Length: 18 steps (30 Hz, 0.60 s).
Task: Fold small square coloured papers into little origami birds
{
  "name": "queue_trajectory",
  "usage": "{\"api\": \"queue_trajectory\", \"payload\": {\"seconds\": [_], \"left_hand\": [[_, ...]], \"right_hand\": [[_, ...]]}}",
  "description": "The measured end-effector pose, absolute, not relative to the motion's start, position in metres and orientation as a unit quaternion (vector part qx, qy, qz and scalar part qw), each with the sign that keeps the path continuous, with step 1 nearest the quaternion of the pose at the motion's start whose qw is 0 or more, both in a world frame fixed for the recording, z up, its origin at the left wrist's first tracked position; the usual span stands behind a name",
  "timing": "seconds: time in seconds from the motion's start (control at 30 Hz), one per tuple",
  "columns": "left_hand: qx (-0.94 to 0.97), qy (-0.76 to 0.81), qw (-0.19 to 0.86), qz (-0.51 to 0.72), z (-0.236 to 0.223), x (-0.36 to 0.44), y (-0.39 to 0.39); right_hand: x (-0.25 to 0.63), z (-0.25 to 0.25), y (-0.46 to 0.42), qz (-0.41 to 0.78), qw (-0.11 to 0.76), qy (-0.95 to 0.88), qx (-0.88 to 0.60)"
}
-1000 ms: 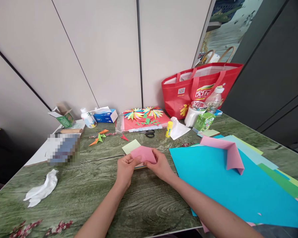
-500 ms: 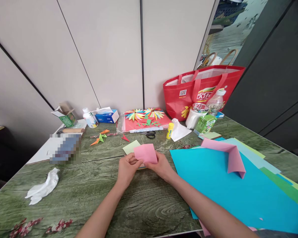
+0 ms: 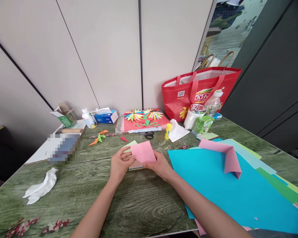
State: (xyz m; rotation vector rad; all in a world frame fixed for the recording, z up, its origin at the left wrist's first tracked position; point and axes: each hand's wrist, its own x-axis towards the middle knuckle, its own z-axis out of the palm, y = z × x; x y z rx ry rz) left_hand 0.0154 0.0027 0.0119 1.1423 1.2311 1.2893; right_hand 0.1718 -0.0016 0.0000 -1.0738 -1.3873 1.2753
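Note:
Between my hands a pink paper square (image 3: 143, 152) is raised and tilted, with a faint crease across it. My right hand (image 3: 160, 164) pinches its lower right corner. My left hand (image 3: 120, 162) has its thumb and fingertips at the left edge, the other fingers loosely bent. Under the pink square lies a small stack of paper (image 3: 136, 165), mostly covered. A pale green sheet (image 3: 132, 143) shows behind it. Farther back are black-handled scissors (image 3: 149, 135), a yellow glue stick (image 3: 168, 131) and a small red folded piece (image 3: 123, 138).
On the right, a large blue sheet (image 3: 203, 185) bears a folded pink strip (image 3: 232, 162). A red bag (image 3: 176, 102), a green carton (image 3: 203, 125) and paper stars (image 3: 152, 114) stand or lie at the back. Crumpled tissue (image 3: 41, 186) and orange-green folded pieces (image 3: 99, 138) are leftward.
My left hand has shifted slightly left and its fingers have loosened. The pink square has turned a little and tilted up, uncovering more of the stack below.

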Motion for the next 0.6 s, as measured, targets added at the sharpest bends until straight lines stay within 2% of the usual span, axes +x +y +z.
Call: {"api": "queue_trajectory", "payload": {"seconds": [0.23, 0.47, 0.6], "left_hand": [[0.481, 0.496, 0.415, 0.592, 0.009, 0.022, -0.002], [0.496, 0.49, 0.382, 0.607, 0.011, 0.023, -0.004], [0.441, 0.478, 0.351, 0.674, 0.012, 0.016, 0.004]], "right_hand": [[0.172, 0.003, -0.002, 0.511, 0.483, -0.551, -0.449], [0.174, 0.002, 0.0, 0.508, 0.49, -0.56, -0.433], [0.175, 0.0, 0.001, 0.51, 0.491, -0.55, -0.443]]}}
